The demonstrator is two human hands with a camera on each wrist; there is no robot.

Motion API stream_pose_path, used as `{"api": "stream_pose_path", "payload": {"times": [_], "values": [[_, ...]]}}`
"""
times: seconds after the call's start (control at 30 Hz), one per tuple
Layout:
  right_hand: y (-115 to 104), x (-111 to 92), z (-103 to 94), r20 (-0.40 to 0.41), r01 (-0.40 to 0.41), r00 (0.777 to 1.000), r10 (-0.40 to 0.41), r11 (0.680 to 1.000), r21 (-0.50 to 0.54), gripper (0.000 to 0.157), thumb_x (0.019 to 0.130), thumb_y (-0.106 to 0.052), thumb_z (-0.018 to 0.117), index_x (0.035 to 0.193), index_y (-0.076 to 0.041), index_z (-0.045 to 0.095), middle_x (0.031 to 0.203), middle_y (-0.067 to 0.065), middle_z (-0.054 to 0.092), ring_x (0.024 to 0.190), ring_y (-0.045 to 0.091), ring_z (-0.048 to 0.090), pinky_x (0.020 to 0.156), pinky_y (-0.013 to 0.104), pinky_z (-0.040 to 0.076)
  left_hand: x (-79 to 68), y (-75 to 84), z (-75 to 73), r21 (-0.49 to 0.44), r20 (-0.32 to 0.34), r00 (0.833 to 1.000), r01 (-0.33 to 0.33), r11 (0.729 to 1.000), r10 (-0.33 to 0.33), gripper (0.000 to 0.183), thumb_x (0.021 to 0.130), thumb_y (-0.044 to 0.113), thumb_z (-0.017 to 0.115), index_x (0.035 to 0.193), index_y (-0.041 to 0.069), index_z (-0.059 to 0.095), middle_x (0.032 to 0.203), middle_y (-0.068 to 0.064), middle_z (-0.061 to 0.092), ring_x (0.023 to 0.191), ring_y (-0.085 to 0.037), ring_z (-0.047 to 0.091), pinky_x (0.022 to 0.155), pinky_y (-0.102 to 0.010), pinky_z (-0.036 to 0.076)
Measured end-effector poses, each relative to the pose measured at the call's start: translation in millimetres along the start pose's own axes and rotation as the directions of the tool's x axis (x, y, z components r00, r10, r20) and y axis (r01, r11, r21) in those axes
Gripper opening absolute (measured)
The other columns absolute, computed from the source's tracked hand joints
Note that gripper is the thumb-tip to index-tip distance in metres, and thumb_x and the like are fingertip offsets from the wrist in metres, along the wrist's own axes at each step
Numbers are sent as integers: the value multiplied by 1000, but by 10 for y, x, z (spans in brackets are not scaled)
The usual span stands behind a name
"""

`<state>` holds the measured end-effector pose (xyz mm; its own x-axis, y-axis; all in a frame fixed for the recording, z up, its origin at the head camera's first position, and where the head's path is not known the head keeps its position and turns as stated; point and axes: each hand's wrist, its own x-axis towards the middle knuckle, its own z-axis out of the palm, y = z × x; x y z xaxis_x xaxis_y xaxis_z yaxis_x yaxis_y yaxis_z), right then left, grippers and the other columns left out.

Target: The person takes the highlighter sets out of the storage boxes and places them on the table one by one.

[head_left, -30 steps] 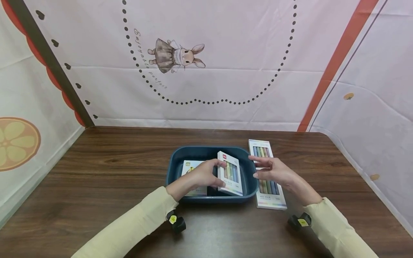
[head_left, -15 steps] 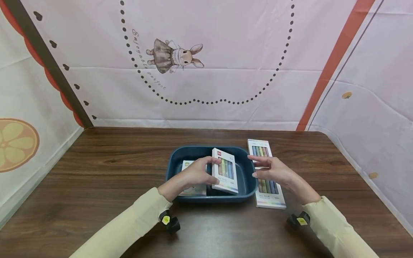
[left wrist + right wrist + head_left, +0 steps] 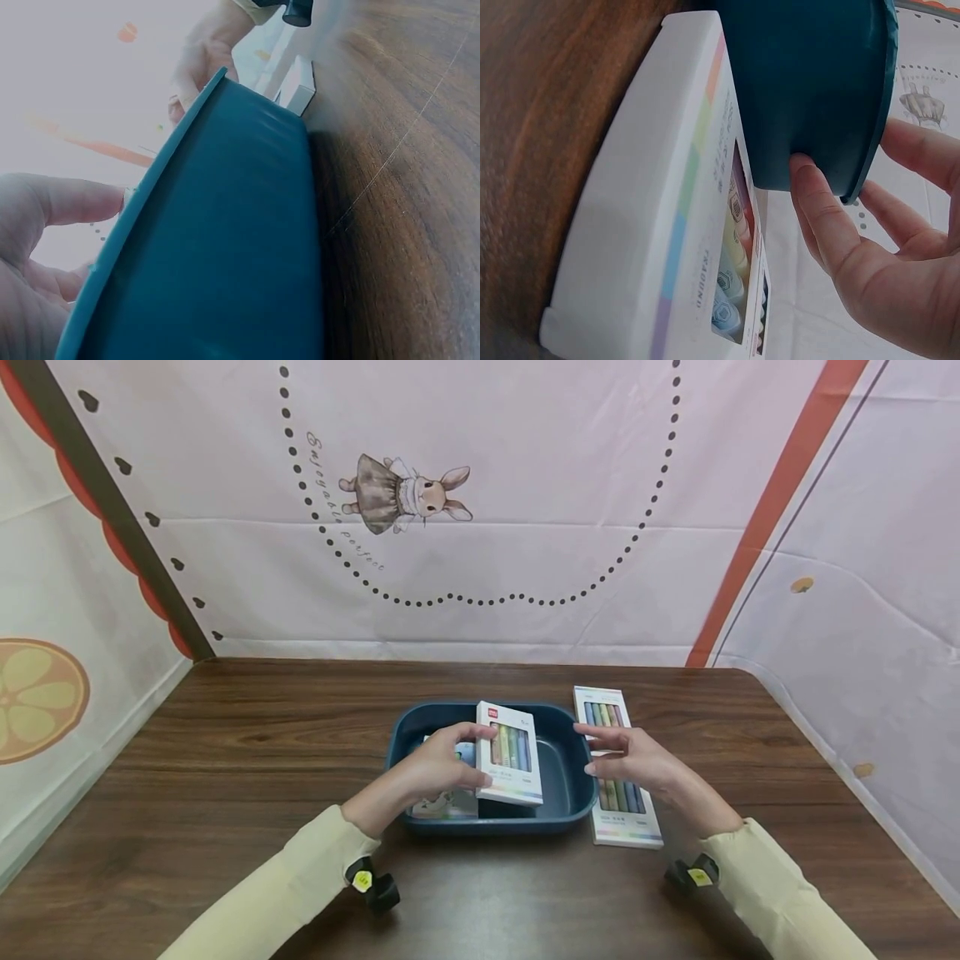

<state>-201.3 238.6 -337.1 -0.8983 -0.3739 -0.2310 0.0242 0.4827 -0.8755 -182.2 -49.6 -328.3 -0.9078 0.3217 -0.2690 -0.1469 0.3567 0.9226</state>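
Note:
My left hand (image 3: 442,764) pinches a white windowed box of pastel-coloured markers (image 3: 512,752), thumb at its lower left side and fingers at its upper left. That box is tilted over the blue plastic bin (image 3: 558,777). Inside the bin, partly covered by my left hand, a flat white box with a printed picture (image 3: 450,804) lies on the left. My right hand (image 3: 900,277) holds the bin's right end, one finger over the rim and others against the outer wall. In the left wrist view the bin's side hides the marker box.
Two more white marker boxes lie end to end right of the bin, a far one (image 3: 597,693) and a near one (image 3: 628,835), partly behind my right hand. The wooden table (image 3: 262,760) meets a printed cloth (image 3: 465,627) at its back and sides.
My left hand has carried the marker box leftward inside the bin's outline, from its right part toward the middle, turning it more upright in view. My right hand has stayed on the bin's end.

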Motion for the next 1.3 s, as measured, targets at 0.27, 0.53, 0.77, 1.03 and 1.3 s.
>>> {"api": "stream_pose_path", "payload": {"times": [0.27, 0.53, 0.77, 1.03, 1.3], "values": [[-11, -11, 22, -11, -11, 1000, 10, 1000, -13, 63, 81, -18, 67, 138, -11, 40, 134, 24, 41, 120, 42, 41, 91, 57, 38, -48, -61, -83, -6, -41, 999, -9, 1000, 9, 55, 74, 2, 72, 122, 20, 54, 133, -7, 41, 91, -24, 56, 71, -30, 52], [-9, -6, 26, -13, -13, 1000, 13, 1000, 1, 62, 81, -16, 67, 137, -11, 41, 133, 25, 42, 120, 42, 42, 90, 57, 39, -120, -96, -199, -42, -30, 999, -25, 999, 23, 53, 76, 7, 72, 124, 19, 53, 132, -9, 42, 85, -24, 57, 68, -30, 51], [-24, -12, 26, -12, -28, 1000, 28, 1000, -5, 62, 81, -17, 66, 138, -12, 40, 135, 24, 41, 120, 42, 41, 91, 56, 38, -176, -112, -284, -56, -28, 999, -48, 997, 46, 54, 77, 10, 72, 126, 18, 51, 131, -9, 43, 97, -25, 52, 75, -32, 48], [-25, -11, 13, -1, -13, 1000, 13, 1000, 6, 62, 82, -16, 66, 138, -10, 40, 134, 26, 41, 119, 42, 43, 91, 55, 40, -229, -143, -373, -96, 1, 996, -85, 992, 86, 58, 78, 8, 69, 130, 13, 46, 130, -13, 41, 91, -26, 57, 75, -32, 48], [-24, -4, 11, 10, -4, 1000, 4, 1000, 14, 62, 82, -15, 66, 137, -8, 40, 133, 27, 41, 120, 42, 41, 91, 54, 41, -288, -171, -467, -146, 28, 992, -119, 982, 124, 61, 78, 6, 68, 133, 9, 42, 132, -16, 38, 88, -23, 61, 78, -34, 51]]}}
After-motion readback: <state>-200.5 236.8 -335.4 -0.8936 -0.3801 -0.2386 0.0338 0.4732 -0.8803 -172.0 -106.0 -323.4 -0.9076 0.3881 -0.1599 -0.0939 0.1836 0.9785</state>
